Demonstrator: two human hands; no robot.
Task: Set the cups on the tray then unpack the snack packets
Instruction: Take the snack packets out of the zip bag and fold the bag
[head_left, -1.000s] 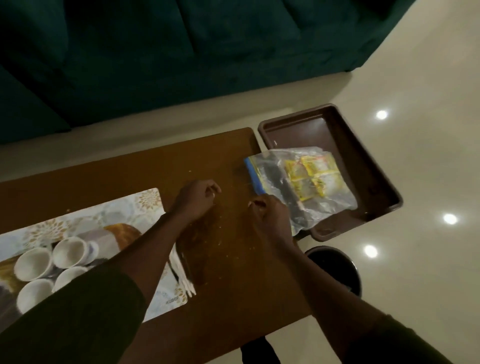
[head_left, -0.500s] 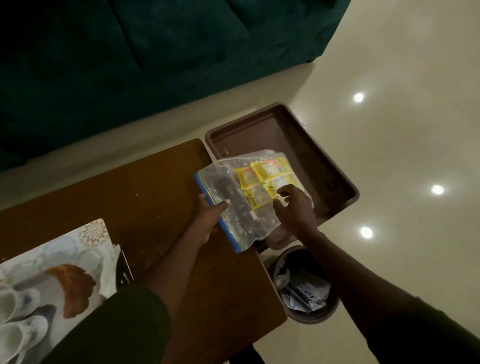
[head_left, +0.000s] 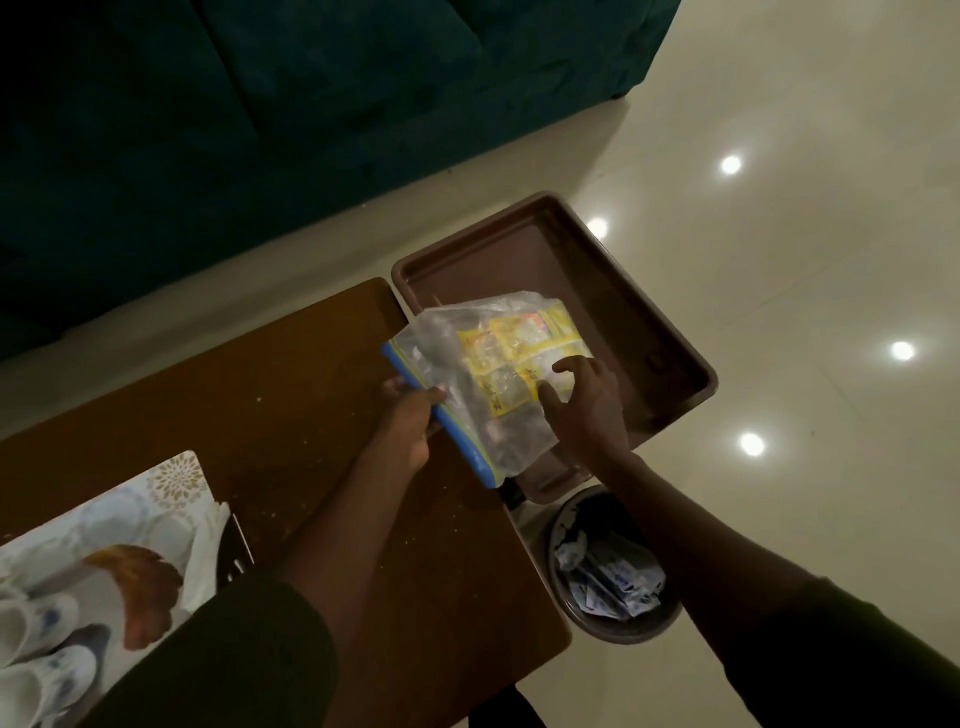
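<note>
Table (head_left: 291, 415) with cups (head_left: 36, 654) on a mat (head_left: 171, 488) at left, tray (head_left: 670, 332) overhanging its right end, bag (head_left: 483, 384) above both, bin (head_left: 618, 623) below.

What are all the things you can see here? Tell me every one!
zip bag: one, clear with a blue zip strip, held over the near end of the tray.
snack packets: several, yellow, inside the zip bag.
tray: one, brown, at the right end of the table.
table: one, brown wood, speckled with crumbs.
placemat: one, pale with a printed picture, on the table's left part.
cups: at least three, white, on the placemat at the lower left edge.
bin: one, dark, on the floor below the tray, with wrappers inside.
sofa: one, dark green, beyond the table.
left hand: grips the zip strip.
right hand: fingers spread on the bag.
</note>
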